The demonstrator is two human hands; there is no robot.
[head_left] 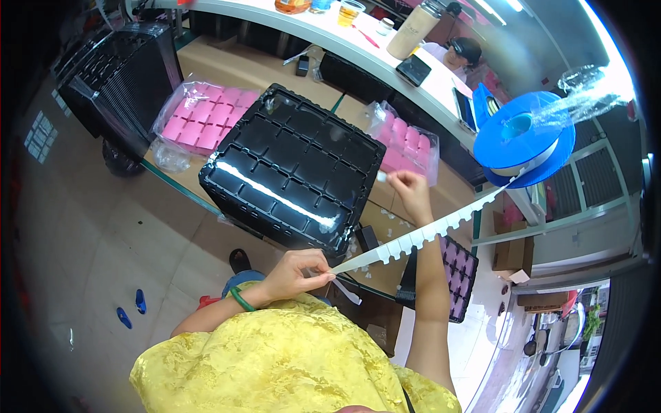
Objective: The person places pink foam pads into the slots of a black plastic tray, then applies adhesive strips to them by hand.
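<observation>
My left hand [303, 270], with a green bangle on its wrist, pinches a long white strip of small tabs [421, 237]. That strip stretches up to the right to a big blue reel [485, 148]. Below my left fingers dangles a loose tail of white backing [350, 292]. My right hand [412, 195] is raised beyond the strip, thumb and finger closed on a small white sticker [381, 177]. Just left of it stands a tall stack of shiny black plastic trays [296, 162], its top tray divided into rows of compartments.
Bags of pink pieces [206, 117] and more pink pieces [406, 144] flank the trays. Another black tray stack [124, 76] stands far left. A tray of purple pieces [460, 279] sits low right. The white shelf [317, 34] holds a flask [415, 31] and phone [413, 69]. A person [458, 55] sits beyond.
</observation>
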